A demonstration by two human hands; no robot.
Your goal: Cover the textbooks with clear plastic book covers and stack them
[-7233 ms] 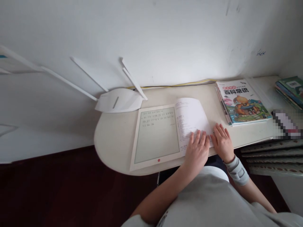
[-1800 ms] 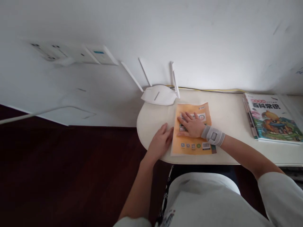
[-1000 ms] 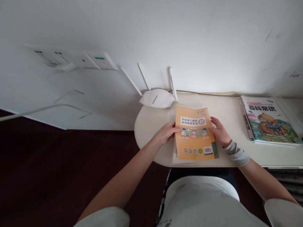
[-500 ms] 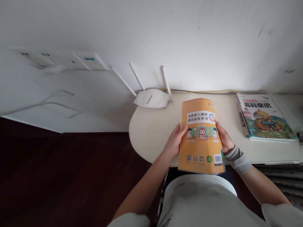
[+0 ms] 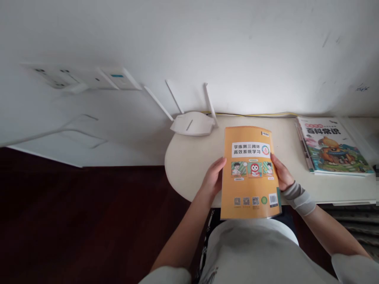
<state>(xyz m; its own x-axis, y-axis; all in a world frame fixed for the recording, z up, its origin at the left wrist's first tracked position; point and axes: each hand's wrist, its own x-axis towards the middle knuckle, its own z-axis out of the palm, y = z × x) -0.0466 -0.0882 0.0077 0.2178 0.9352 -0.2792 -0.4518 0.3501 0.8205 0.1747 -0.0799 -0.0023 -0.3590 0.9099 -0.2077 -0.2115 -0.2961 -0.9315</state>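
An orange workbook (image 5: 251, 189) is held up over the table's front edge, its back cover with pictures, codes and a barcode turned toward me. My left hand (image 5: 214, 175) grips its left edge, thumb at the cover's side and the other fingers hidden behind. On the right edge, my right hand (image 5: 282, 172) closes around the book, thumb in front; a grey band circles that wrist. Farther right on the table lies a stack of books (image 5: 334, 146), the top one showing a colourful cover with an orange gourd-shaped house.
A white router (image 5: 193, 124) with three antennas stands at the table's back left. Thin yellow and black cables (image 5: 254, 114) run along the wall. Wall sockets (image 5: 97, 79) and a loose white cord (image 5: 59, 130) are at left. The pale table (image 5: 186, 165) has a rounded left end.
The orange workbook has flattened from a slight curve and looks wider, its left edge shifted left with my left hand. The view has moved slightly.
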